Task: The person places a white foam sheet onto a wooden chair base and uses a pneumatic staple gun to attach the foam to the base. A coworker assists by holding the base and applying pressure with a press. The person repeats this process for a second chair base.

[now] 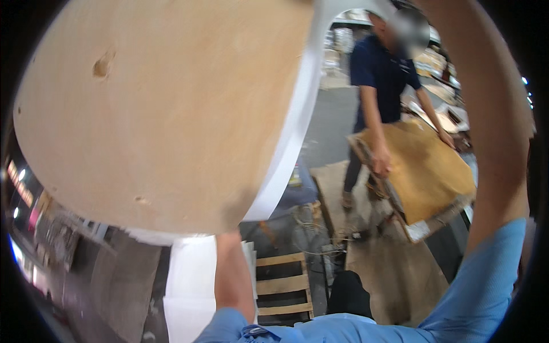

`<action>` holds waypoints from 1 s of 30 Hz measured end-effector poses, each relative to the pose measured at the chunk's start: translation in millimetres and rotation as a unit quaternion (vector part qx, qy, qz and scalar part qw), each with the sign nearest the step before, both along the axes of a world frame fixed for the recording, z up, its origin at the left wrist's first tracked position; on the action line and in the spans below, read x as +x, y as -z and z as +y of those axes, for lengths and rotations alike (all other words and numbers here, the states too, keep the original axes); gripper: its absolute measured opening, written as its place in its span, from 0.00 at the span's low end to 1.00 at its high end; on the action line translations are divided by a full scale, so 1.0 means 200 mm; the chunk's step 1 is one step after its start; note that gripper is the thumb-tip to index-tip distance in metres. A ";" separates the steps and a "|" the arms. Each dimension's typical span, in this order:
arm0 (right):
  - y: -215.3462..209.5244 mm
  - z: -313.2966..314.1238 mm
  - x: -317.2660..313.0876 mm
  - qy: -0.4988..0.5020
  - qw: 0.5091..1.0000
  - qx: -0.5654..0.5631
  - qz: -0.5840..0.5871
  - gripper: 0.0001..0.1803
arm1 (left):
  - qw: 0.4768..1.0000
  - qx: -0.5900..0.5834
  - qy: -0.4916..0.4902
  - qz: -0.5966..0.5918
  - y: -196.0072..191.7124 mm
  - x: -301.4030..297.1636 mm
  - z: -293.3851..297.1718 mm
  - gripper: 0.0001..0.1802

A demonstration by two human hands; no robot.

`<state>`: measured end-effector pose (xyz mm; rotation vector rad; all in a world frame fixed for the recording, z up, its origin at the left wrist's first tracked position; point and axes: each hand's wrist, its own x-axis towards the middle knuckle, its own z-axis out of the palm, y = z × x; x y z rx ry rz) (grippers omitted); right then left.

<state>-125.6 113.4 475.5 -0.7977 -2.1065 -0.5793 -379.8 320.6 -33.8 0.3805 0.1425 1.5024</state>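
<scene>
A large pale wooden panel (171, 114) with a few knots fills the upper left, raised close in front of me. A white sheet (286, 151) runs along its right edge. At the panel's lower edge my left hand (230, 233) holds it; the fingers are hidden or blurred. Below, more white sheets (191, 286) hang beside my left forearm (233, 274). My right arm (497, 154) reaches up along the right side, and its hand lies beyond the top of the picture.
To the right a co-worker (380, 86) in a dark shirt grips a tilted stack or board with a yellow-brown top (429, 166). A wooden pallet (283, 283) lies on the floor below. Brown boards (394, 280) cover part of the floor, and a cable (311, 251) trails nearby.
</scene>
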 end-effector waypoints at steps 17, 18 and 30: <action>1.25 0.48 1.99 0.159 0.802 -0.441 0.370 0.21 | 0.956 -0.211 0.059 0.193 0.17 1.26 -0.93 0.36; 1.29 0.43 2.06 0.173 0.780 -0.451 0.398 0.21 | 0.950 -0.239 0.081 0.184 0.14 1.26 -0.94 0.34; 1.73 -0.19 3.09 0.123 0.631 -0.408 0.649 0.20 | 0.877 -0.139 0.075 0.454 -0.25 1.86 -0.92 0.30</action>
